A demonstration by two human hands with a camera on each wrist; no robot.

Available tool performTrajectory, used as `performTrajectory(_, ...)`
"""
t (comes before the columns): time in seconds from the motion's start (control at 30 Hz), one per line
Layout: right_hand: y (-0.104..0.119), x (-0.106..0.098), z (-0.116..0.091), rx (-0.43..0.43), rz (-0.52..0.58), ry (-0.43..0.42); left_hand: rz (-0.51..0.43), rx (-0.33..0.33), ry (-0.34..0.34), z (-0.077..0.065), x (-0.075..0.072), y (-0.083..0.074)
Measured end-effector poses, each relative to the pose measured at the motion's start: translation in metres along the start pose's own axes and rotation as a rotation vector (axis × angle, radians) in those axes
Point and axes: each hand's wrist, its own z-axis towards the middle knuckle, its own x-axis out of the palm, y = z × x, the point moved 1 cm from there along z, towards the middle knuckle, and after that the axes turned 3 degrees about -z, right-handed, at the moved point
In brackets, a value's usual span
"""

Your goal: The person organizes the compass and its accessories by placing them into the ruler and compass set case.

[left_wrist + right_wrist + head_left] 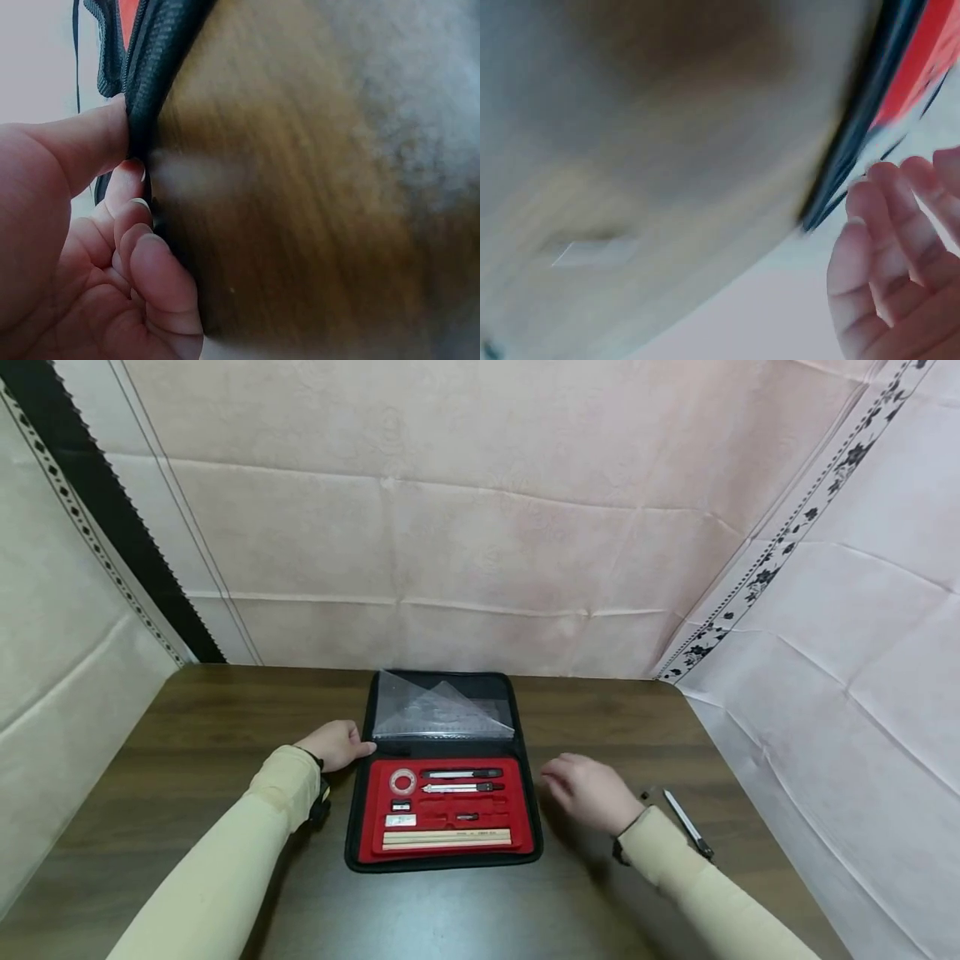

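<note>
A black zippered case (pixel 443 865) lies unfolded on the table, its red tray (pixel 450 811) facing up. In the tray sit a pale ring (pixel 402 782), two silver-and-black drawing tools (pixel 459 787), a small sharpener (pixel 401 805), a white eraser (pixel 401 820) and several pale pencils (pixel 446 838). Clear set squares (pixel 442 714) rest in the lid's transparent pocket. My left hand (pixel 337 745) pinches the case's left edge near the fold, thumb on top and fingertips beneath. Just beyond the right edge hovers my right hand (pixel 588 789), fingers loosely bent around nothing.
A silver-and-black drawing tool (pixel 686 822) lies on the brown table (pixel 225 760) to the right, beside my right forearm. Pale cloth (pixel 450 543) hangs behind the table's back edge, with more cloth at both sides.
</note>
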Motion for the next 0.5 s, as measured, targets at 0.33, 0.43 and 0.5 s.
performTrajectory(0.33,-0.072,-0.012,-0.037,0.383,-0.103,0.068,0.002,0.006,0.006,0.000,-0.001,-0.002)
performTrajectory(0.43,-0.079,-0.010,-0.045,0.437,-0.130,0.047,0.003,0.009,0.003,-0.001,-0.001,-0.002)
performTrajectory(0.5,-0.082,-0.009,-0.048,0.481,-0.150,0.037,0.001,0.010,0.000,-0.001,0.000,-0.001)
